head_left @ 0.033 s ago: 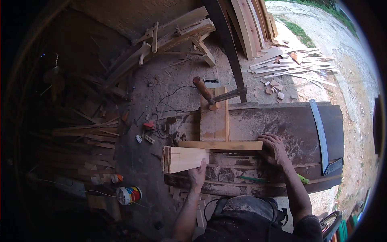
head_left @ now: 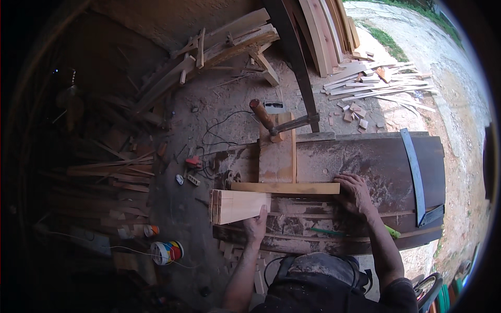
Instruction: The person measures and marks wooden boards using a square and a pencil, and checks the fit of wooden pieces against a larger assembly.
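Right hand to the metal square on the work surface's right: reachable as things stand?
Likely yes. The right hand is at the wooden strip's right end, and the metal square lies farther right; I see nothing standing between them on the dusty work surface.

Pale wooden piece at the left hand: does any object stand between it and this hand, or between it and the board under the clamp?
Nothing visible separates the left hand from the pale wooden piece. Between that piece and the board under the clamp, a wooden strip lies crosswise.
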`<control>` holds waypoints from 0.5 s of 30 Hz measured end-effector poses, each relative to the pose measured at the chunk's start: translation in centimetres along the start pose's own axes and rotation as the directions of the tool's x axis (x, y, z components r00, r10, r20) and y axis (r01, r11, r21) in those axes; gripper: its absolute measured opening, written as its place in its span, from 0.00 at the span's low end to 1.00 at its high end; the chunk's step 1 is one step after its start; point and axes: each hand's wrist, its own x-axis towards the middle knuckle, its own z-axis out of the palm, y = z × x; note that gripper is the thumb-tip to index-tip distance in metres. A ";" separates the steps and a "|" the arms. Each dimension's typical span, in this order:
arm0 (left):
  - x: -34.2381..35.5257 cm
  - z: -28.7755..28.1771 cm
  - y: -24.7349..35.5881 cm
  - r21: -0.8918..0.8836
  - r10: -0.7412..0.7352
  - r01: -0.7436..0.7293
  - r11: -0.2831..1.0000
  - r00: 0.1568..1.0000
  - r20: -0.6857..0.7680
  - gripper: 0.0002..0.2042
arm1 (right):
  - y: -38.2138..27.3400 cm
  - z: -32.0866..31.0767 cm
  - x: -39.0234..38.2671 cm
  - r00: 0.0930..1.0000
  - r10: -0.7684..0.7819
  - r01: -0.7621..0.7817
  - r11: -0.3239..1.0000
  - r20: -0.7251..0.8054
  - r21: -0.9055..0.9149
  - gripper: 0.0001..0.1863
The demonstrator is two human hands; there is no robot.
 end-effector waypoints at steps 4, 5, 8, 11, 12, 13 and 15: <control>-0.1 0.4 -0.8 0.029 0.020 -0.019 0.999 1.000 -0.015 0.12 | -0.2 -0.2 0.1 1.000 0.001 0.000 1.000 0.023 -0.006 0.26; -0.1 0.3 -0.6 0.041 0.034 -0.034 0.999 0.999 -0.022 0.12 | -0.1 -0.2 0.1 1.000 -0.002 0.002 1.000 0.025 -0.001 0.26; 0.0 0.4 0.1 -0.003 0.007 -0.007 1.000 1.000 -0.028 0.12 | -0.1 -0.1 0.1 0.999 0.005 -0.006 1.000 0.034 0.006 0.28; 0.0 0.6 -0.2 -0.007 0.016 -0.016 1.000 0.999 -0.037 0.12 | -0.2 -0.2 0.2 0.998 0.043 -0.045 0.998 0.043 0.036 0.31; 0.0 0.6 -0.5 0.010 0.021 -0.021 1.000 0.999 -0.028 0.12 | -0.3 -0.3 0.2 0.997 0.060 -0.063 0.997 0.046 0.050 0.32; 0.0 0.5 -0.8 0.027 0.026 -0.026 0.999 0.999 -0.020 0.12 | -0.3 -0.4 0.1 0.997 0.061 -0.064 0.997 0.050 0.046 0.32; 0.0 0.5 -0.6 0.047 0.036 -0.035 0.998 0.999 -0.016 0.12 | -0.2 -0.5 0.1 0.996 0.060 -0.063 0.997 0.058 0.040 0.33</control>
